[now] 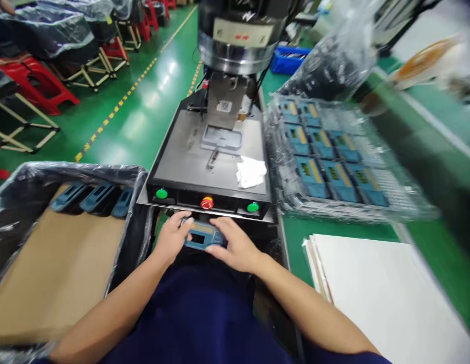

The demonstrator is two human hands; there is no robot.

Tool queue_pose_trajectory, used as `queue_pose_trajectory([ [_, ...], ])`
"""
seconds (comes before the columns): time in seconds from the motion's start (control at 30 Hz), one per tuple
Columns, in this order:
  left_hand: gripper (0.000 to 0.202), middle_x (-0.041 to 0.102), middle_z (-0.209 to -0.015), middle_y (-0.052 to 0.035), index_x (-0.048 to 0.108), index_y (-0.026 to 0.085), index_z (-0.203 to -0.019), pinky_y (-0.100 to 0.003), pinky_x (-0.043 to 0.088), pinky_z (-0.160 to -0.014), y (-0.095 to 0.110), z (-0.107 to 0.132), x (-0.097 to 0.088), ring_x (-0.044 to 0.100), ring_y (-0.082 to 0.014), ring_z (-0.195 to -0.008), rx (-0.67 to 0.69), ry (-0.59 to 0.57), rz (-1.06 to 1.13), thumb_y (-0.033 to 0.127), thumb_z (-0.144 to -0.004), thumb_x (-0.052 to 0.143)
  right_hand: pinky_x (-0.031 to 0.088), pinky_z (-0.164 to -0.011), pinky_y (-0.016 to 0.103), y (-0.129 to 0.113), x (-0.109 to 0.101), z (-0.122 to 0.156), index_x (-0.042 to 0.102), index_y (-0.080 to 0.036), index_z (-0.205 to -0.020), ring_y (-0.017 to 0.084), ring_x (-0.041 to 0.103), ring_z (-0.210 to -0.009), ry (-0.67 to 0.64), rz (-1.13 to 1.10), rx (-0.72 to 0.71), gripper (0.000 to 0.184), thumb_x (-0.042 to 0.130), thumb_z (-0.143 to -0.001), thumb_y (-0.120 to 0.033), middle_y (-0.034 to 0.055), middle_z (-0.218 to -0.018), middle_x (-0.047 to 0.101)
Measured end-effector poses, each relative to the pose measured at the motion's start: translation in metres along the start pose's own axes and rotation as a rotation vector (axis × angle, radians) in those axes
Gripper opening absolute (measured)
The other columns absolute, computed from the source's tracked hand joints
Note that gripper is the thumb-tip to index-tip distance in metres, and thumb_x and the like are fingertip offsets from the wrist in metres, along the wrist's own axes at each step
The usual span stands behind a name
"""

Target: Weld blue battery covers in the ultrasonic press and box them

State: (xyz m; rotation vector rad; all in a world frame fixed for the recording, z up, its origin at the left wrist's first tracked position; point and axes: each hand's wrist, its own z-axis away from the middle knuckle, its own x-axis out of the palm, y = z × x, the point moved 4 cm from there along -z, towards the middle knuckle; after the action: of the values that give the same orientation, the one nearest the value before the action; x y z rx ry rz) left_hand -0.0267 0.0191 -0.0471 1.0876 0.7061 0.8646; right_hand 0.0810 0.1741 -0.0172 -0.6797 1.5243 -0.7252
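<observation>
Both my hands hold one small blue plastic part (201, 236) with a dark window and a yellow strip, just in front of the press machine's front edge, above my lap. My left hand (173, 238) grips its left end with fingers curled. My right hand (235, 245) covers its right end, fingers closed over it. The machine's grey bed (182, 162) carries a moulded fixture (222, 139) under the press head (235, 45).
A green button (161, 193), a red stop button (206, 203) and a second green button (252, 207) line the machine's front. Clear trays of blue parts (326, 162) stand right. A bag-lined box (60, 253) with cardboard and three blue parts sits left. White sheets (382, 293) lie right.
</observation>
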Motion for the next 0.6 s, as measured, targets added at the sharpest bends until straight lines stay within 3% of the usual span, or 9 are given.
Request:
queue_pose_trajectory([
  [0.1, 0.049, 0.054, -0.062, 0.0064, 0.059, 0.016, -0.104, -0.019, 0.039, -0.050, -0.001, -0.003, -0.002, 0.048, -0.0067, -0.049, -0.084, 0.030, 0.206, 0.047, -0.068, 0.074, 0.039, -0.104, 0.045, -0.012, -0.006, 0.005, 0.038, -0.017, -0.141, 0.030, 0.041, -0.127, -0.085, 0.198, -0.135, 0.086, 0.075, -0.069, -0.047, 0.0179, -0.139, 0.042],
  [0.23, 0.056, 0.058, -0.067, 0.0057, 0.060, 0.018, -0.106, -0.019, 0.041, -0.051, 0.002, -0.003, 0.002, 0.050, -0.0066, -0.051, -0.199, -0.038, 0.348, 0.046, -0.062, 0.079, 0.041, -0.100, 0.043, -0.022, -0.021, 0.008, 0.039, -0.017, -0.140, 0.030, 0.045, -0.124, -0.083, 0.374, -0.215, 0.081, 0.072, -0.070, -0.040, 0.0182, -0.137, 0.045],
  [0.3, 0.056, 0.064, -0.078, 0.0016, 0.061, 0.019, -0.108, -0.021, 0.047, -0.056, 0.004, -0.002, 0.002, 0.056, -0.0100, -0.060, -0.214, -0.062, 0.380, 0.049, -0.064, 0.077, 0.043, -0.099, 0.042, -0.027, -0.039, 0.010, 0.040, -0.018, -0.139, 0.030, 0.047, -0.122, -0.030, 0.416, -0.246, 0.077, 0.068, -0.072, -0.041, 0.0172, -0.136, 0.047],
  [0.43, 0.055, 0.068, -0.101, -0.0056, 0.063, 0.018, -0.108, -0.024, 0.051, -0.062, 0.005, -0.005, -0.004, 0.062, -0.0148, -0.076, -0.186, -0.028, 0.383, 0.051, -0.067, 0.074, 0.039, -0.103, 0.042, -0.020, -0.113, 0.018, 0.042, -0.022, -0.137, 0.029, 0.047, -0.123, 0.288, 0.507, -0.167, 0.069, 0.063, -0.076, -0.045, 0.0132, -0.136, 0.049],
  [0.6, 0.050, 0.069, -0.095, -0.0044, 0.064, 0.018, -0.102, -0.021, 0.051, -0.059, -0.006, -0.010, -0.011, 0.062, -0.0134, -0.074, -0.231, 0.022, 0.378, 0.047, -0.063, 0.078, 0.037, -0.104, 0.042, 0.037, -0.241, 0.056, 0.046, -0.017, -0.132, 0.029, 0.049, -0.119, 0.820, 0.694, 0.250, 0.066, 0.062, -0.076, -0.047, 0.0141, -0.129, 0.052],
])
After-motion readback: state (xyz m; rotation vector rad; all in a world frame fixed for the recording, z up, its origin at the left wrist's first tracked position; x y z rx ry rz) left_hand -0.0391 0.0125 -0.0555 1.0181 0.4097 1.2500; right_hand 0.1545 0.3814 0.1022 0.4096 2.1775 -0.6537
